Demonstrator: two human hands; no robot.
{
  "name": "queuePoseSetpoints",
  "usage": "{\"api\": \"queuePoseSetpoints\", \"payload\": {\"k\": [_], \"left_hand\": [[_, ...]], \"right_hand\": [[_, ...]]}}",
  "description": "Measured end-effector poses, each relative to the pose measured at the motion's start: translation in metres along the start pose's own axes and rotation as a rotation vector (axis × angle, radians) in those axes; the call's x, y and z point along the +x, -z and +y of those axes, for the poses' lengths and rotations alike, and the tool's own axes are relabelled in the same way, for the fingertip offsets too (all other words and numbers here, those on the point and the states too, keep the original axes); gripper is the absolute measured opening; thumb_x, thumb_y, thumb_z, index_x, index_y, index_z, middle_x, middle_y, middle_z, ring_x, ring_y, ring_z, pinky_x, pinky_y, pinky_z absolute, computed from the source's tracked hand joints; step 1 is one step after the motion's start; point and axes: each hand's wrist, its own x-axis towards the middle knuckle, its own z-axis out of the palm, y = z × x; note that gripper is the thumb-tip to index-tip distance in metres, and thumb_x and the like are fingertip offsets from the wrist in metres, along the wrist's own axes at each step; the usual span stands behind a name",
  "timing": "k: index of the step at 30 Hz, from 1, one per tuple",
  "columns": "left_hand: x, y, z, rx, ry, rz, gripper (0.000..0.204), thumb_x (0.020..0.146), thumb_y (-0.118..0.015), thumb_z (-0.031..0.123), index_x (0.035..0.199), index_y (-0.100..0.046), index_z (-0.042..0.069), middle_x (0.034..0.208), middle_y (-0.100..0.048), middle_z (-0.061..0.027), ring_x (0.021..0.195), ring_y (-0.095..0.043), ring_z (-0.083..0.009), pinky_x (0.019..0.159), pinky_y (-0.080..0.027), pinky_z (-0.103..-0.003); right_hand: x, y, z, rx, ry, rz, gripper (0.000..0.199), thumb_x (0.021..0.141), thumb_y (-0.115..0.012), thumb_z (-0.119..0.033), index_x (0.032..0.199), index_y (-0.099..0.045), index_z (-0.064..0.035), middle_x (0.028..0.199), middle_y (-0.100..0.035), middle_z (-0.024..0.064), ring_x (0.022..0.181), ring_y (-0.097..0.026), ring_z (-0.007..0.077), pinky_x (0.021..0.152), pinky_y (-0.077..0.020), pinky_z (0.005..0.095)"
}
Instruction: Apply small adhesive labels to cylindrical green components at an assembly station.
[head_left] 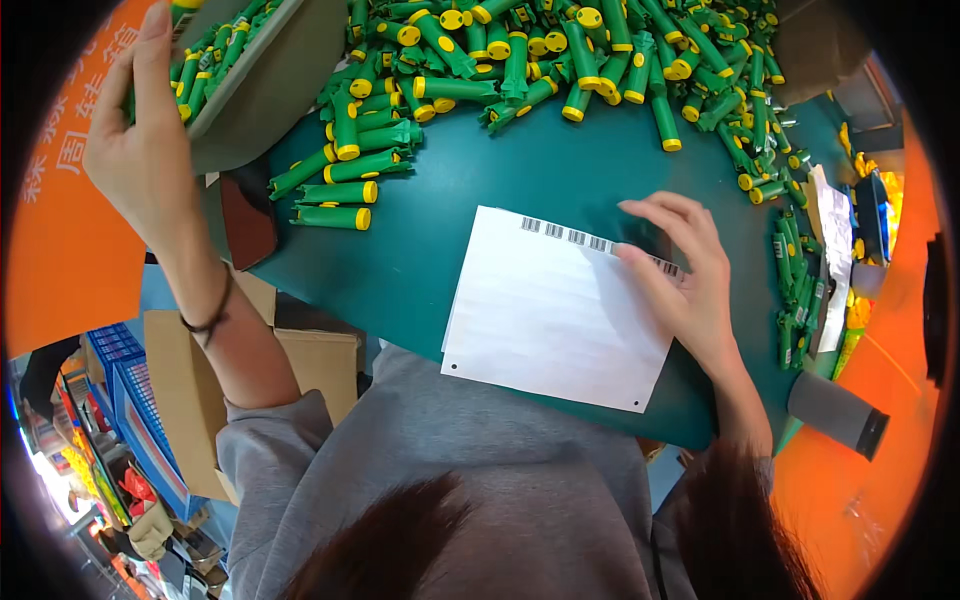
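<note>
A white sheet of labels (560, 310) lies slightly askew at the table's near edge, a row of small barcode labels along its far side. My right hand (690, 275) rests over the sheet's right side, its thumb by the barcode row, fingers bent and apart. At the upper left my left hand (145, 150) is raised beside a grey tub (265, 85) of green tubes with yellow ends. One finger of it points up; nothing shows in its grasp, though part of the hand's inner side is hidden.
A big heap of green tubes (515, 60) covers the table's far side. Several tubes (335, 193) lie in a row at left, and barcoded tubes (797, 290) at right. A grey cylinder (838, 412) stands near the right edge; a cardboard box (185, 390) is below left.
</note>
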Motion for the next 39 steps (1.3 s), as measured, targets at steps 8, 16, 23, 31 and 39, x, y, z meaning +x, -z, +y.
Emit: {"api": "queuePoseSetpoints", "payload": {"k": [8,16,23,31,39], "left_hand": [[-0.14,-0.039,0.013,-0.16,-0.337,-0.959,0.022,0.082,-0.079,0.009,0.104,-0.077,0.008,0.105,-0.07,-0.0056,0.096,-0.063,-0.0248,0.084,-0.051,-0.036],[-0.166,-0.036,-0.005,-0.147,-0.511,-0.843,0.024,0.074,-0.079,0.007,0.098,-0.075,0.008,0.099,-0.068,-0.0037,0.093,-0.063,-0.0239,0.076,-0.053,-0.035],[-0.164,-0.042,-0.002,-0.261,-0.439,-0.728,0.028,0.07,-0.079,-0.003,0.096,-0.072,0.005,0.097,-0.067,-0.0058,0.087,-0.067,-0.0247,0.07,-0.055,-0.033],[-0.151,-0.026,0.032,-0.564,0.199,-0.733,0.019,0.079,-0.079,-0.006,0.096,-0.073,0.001,0.089,-0.074,-0.0084,0.081,-0.07,-0.0204,0.071,-0.055,-0.029],[-0.129,-0.028,0.062,-0.694,0.076,-1.028,0.012,0.086,-0.075,-0.002,0.096,-0.07,0.0,0.098,-0.072,-0.0097,0.094,-0.066,-0.0202,0.087,-0.05,-0.032]], "right_hand": [[-0.006,-0.021,0.01,-0.051,-0.021,-0.101,0.036,0.077,-0.085,-0.013,0.112,-0.075,-0.0092,0.107,-0.064,0.0058,0.104,-0.058,0.0228,0.079,-0.0509,0.0336],[-0.009,-0.023,0.012,-0.086,0.059,-0.057,0.033,0.076,-0.085,-0.008,0.108,-0.076,-0.0066,0.105,-0.065,0.0062,0.103,-0.058,0.024,0.085,-0.0504,0.0344],[0.032,-0.003,0.022,-0.079,-0.022,0.239,0.029,0.084,-0.081,-0.009,0.109,-0.069,-0.0017,0.107,-0.067,0.0081,0.092,-0.06,0.0179,0.082,-0.0489,0.0306],[0.053,0.016,0.066,-0.224,-0.185,0.222,0.031,0.089,-0.078,-0.01,0.116,-0.066,0.0001,0.11,-0.066,0.0081,0.094,-0.067,0.0175,0.082,-0.0543,0.0311],[-0.011,0.006,0.004,0.682,-0.111,0.044,0.039,0.084,-0.068,0.015,0.122,-0.062,0.0048,0.13,-0.057,0.0133,0.116,-0.062,0.0225,0.098,-0.0545,0.034]]}}
